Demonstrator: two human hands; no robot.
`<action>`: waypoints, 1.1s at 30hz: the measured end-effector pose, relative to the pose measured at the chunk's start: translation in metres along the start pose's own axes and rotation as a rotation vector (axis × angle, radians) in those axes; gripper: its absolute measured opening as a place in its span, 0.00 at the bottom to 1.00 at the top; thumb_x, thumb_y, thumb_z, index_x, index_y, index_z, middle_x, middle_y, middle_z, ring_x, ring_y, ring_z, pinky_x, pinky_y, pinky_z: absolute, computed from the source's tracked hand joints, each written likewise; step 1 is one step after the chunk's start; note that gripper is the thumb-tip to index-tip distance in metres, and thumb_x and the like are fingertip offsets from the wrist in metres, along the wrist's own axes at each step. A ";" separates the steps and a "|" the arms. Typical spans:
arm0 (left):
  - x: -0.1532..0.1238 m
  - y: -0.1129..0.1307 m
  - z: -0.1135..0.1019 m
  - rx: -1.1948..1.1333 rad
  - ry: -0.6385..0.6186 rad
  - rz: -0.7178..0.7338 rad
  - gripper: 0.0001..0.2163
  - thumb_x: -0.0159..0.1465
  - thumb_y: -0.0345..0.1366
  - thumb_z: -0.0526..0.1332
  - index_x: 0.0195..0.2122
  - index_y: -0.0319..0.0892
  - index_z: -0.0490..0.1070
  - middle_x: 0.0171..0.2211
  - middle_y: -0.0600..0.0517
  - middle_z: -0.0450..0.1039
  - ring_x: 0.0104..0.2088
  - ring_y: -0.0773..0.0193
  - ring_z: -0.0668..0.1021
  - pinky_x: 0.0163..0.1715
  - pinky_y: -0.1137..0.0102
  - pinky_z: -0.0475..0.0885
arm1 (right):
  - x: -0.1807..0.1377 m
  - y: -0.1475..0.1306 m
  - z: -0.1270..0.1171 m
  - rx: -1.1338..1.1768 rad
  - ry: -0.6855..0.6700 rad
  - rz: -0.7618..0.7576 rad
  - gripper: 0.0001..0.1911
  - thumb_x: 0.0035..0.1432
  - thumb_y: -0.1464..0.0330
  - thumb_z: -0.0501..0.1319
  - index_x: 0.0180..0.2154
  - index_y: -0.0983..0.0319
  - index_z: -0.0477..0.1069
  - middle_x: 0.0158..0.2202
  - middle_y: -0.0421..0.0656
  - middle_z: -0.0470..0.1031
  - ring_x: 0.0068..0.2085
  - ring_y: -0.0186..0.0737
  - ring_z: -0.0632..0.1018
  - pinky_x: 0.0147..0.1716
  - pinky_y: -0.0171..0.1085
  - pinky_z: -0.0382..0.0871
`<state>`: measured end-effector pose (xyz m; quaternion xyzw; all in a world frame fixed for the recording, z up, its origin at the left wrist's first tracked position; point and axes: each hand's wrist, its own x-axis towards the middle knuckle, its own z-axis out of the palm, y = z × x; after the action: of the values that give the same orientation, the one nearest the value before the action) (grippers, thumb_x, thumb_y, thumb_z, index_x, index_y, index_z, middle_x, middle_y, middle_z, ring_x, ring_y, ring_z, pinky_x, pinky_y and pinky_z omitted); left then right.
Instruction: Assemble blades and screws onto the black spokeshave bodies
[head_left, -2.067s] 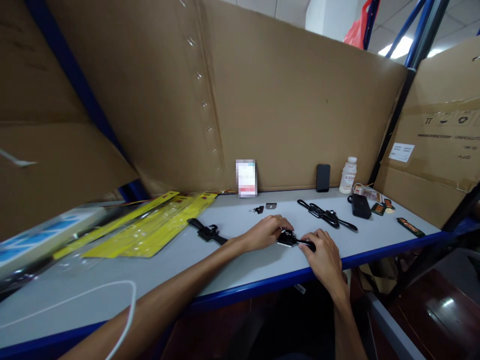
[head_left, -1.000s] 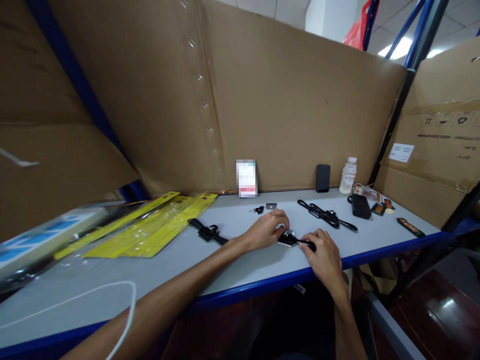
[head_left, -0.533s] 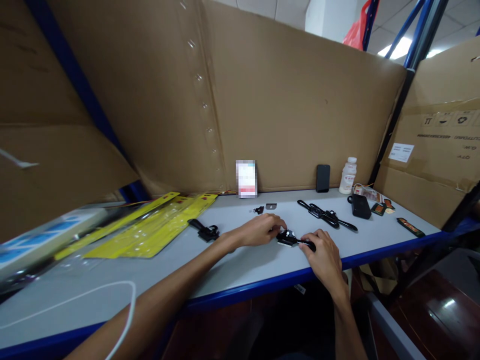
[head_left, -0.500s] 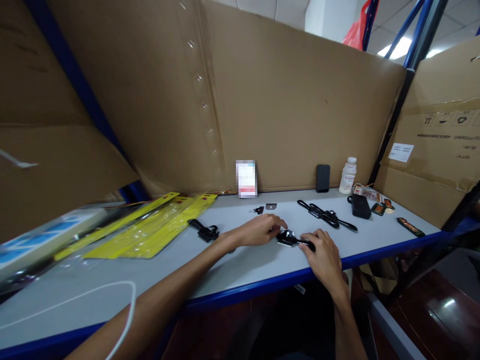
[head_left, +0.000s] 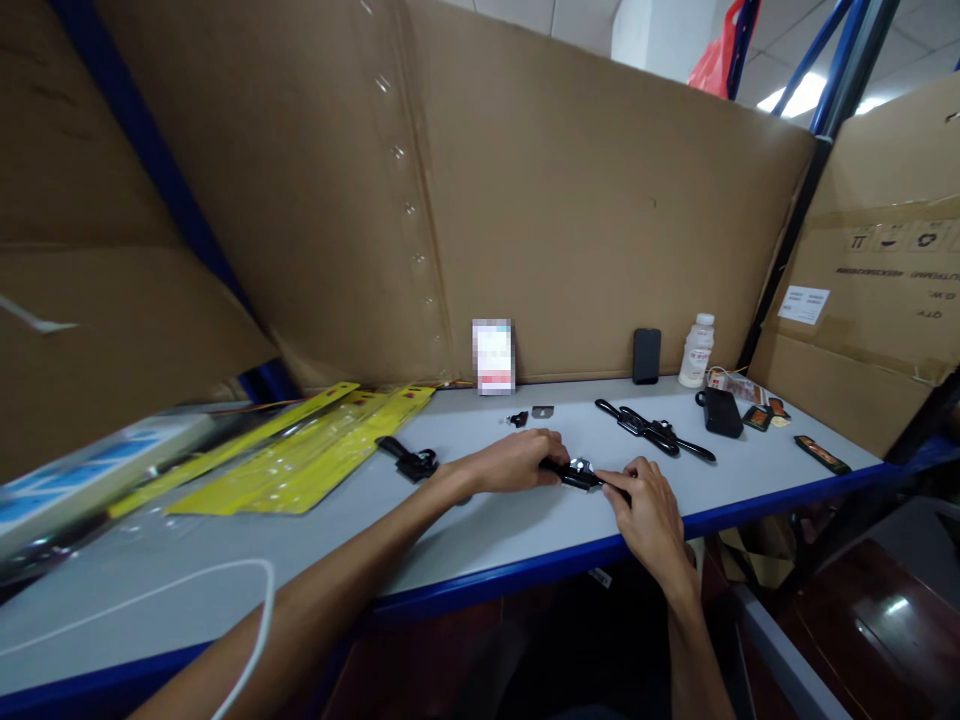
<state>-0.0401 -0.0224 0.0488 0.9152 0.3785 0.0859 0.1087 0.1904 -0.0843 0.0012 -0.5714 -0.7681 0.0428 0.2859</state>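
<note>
A black spokeshave (head_left: 580,476) with a shiny metal part at its middle is held just over the table, between my two hands. My left hand (head_left: 519,460) is closed around its left handle. The right handle is in the grip of my right hand (head_left: 649,510), thumb and fingers near the body. Beyond my left hand lie a flat metal blade (head_left: 543,411) and a small dark cap piece (head_left: 517,420) with tiny parts beside it. A second spokeshave (head_left: 656,432) rests to the right. Another (head_left: 411,462) lies at left, partly covered by my left arm.
Yellow blister packs (head_left: 300,460) and a white-blue box (head_left: 105,465) lie at left, with a white cable (head_left: 262,610) in front. A blurred screen (head_left: 493,357), dark phone (head_left: 646,356) and bottle (head_left: 697,352) stand along the cardboard wall (head_left: 570,220). A black case (head_left: 721,412) sits at right.
My left hand has closed onto the left handle, where its fingers were raised beside the body before. The spokeshave has tilted slightly, and my right thumb has moved toward its middle.
</note>
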 end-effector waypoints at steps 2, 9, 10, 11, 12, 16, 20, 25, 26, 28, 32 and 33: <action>0.000 -0.002 0.001 0.001 0.013 0.008 0.09 0.61 0.30 0.62 0.42 0.43 0.78 0.41 0.49 0.76 0.42 0.58 0.76 0.43 0.68 0.66 | 0.000 0.001 0.001 0.001 0.009 -0.007 0.17 0.66 0.69 0.59 0.52 0.48 0.77 0.41 0.45 0.72 0.46 0.44 0.71 0.47 0.41 0.66; 0.000 -0.005 0.004 0.039 0.048 0.055 0.08 0.62 0.30 0.60 0.39 0.44 0.79 0.39 0.49 0.77 0.40 0.59 0.76 0.40 0.69 0.66 | 0.000 0.000 0.001 0.011 0.009 0.007 0.17 0.66 0.69 0.60 0.53 0.48 0.77 0.41 0.45 0.72 0.46 0.45 0.72 0.47 0.41 0.67; -0.001 -0.005 0.004 0.043 0.052 0.059 0.08 0.62 0.30 0.60 0.39 0.44 0.79 0.39 0.49 0.77 0.40 0.59 0.76 0.40 0.69 0.66 | 0.000 0.000 0.001 0.013 0.010 0.008 0.17 0.66 0.69 0.60 0.53 0.48 0.77 0.41 0.45 0.72 0.46 0.45 0.72 0.47 0.41 0.67; -0.001 -0.005 0.005 0.045 0.056 0.061 0.09 0.62 0.30 0.60 0.39 0.44 0.79 0.38 0.49 0.77 0.40 0.59 0.76 0.40 0.69 0.66 | 0.000 0.000 0.001 0.014 0.011 0.009 0.17 0.66 0.69 0.60 0.53 0.48 0.77 0.41 0.45 0.72 0.46 0.45 0.72 0.47 0.41 0.67; -0.001 -0.005 0.005 0.045 0.059 0.061 0.09 0.62 0.30 0.60 0.39 0.44 0.79 0.38 0.49 0.77 0.40 0.60 0.76 0.39 0.69 0.66 | 0.000 0.000 0.001 0.014 0.011 0.008 0.17 0.66 0.69 0.60 0.53 0.48 0.77 0.41 0.45 0.72 0.46 0.45 0.72 0.47 0.41 0.67; 0.000 -0.003 0.004 0.050 0.046 0.042 0.09 0.63 0.31 0.60 0.40 0.44 0.80 0.39 0.48 0.77 0.39 0.60 0.76 0.39 0.69 0.66 | 0.000 0.002 0.002 0.015 0.008 0.002 0.17 0.66 0.69 0.60 0.53 0.48 0.77 0.41 0.45 0.72 0.46 0.45 0.72 0.47 0.41 0.67; 0.000 -0.002 0.003 0.054 0.035 0.035 0.09 0.63 0.31 0.61 0.41 0.45 0.80 0.39 0.48 0.77 0.39 0.60 0.76 0.39 0.69 0.65 | 0.000 0.002 0.002 0.011 0.011 -0.002 0.17 0.66 0.69 0.60 0.53 0.48 0.77 0.41 0.45 0.72 0.46 0.45 0.72 0.48 0.42 0.67; -0.001 -0.001 0.002 0.066 0.024 0.025 0.09 0.63 0.30 0.61 0.42 0.44 0.80 0.39 0.48 0.77 0.39 0.60 0.76 0.39 0.70 0.65 | 0.000 0.001 0.001 0.012 0.009 0.002 0.17 0.66 0.69 0.60 0.53 0.48 0.77 0.41 0.45 0.72 0.46 0.45 0.72 0.47 0.41 0.67; -0.001 0.000 0.002 0.069 0.019 0.019 0.09 0.63 0.31 0.61 0.42 0.44 0.80 0.40 0.48 0.77 0.39 0.60 0.76 0.39 0.70 0.65 | 0.000 0.001 0.001 0.014 0.012 0.001 0.17 0.66 0.69 0.60 0.53 0.48 0.77 0.41 0.45 0.72 0.46 0.44 0.72 0.47 0.41 0.67; -0.001 0.000 0.001 0.073 0.013 0.011 0.10 0.63 0.31 0.61 0.42 0.43 0.80 0.40 0.47 0.77 0.40 0.59 0.76 0.39 0.70 0.65 | 0.000 0.001 0.001 0.017 0.013 -0.002 0.17 0.66 0.69 0.60 0.53 0.48 0.77 0.41 0.45 0.72 0.46 0.44 0.72 0.48 0.41 0.67; -0.001 0.002 0.000 0.074 0.008 0.012 0.10 0.63 0.31 0.60 0.41 0.43 0.81 0.40 0.47 0.76 0.40 0.60 0.76 0.39 0.70 0.65 | 0.000 0.001 0.001 0.021 0.002 0.005 0.17 0.66 0.69 0.60 0.53 0.49 0.77 0.41 0.45 0.72 0.46 0.44 0.71 0.48 0.41 0.67; -0.001 0.002 0.000 0.073 0.008 0.012 0.10 0.63 0.31 0.60 0.41 0.43 0.81 0.40 0.47 0.77 0.40 0.59 0.76 0.39 0.69 0.65 | 0.000 0.001 0.000 0.021 0.002 0.007 0.17 0.66 0.69 0.60 0.53 0.49 0.77 0.41 0.45 0.72 0.46 0.44 0.71 0.47 0.41 0.67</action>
<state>-0.0392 -0.0247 0.0489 0.9204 0.3764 0.0763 0.0731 0.1911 -0.0838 0.0004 -0.5711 -0.7652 0.0513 0.2928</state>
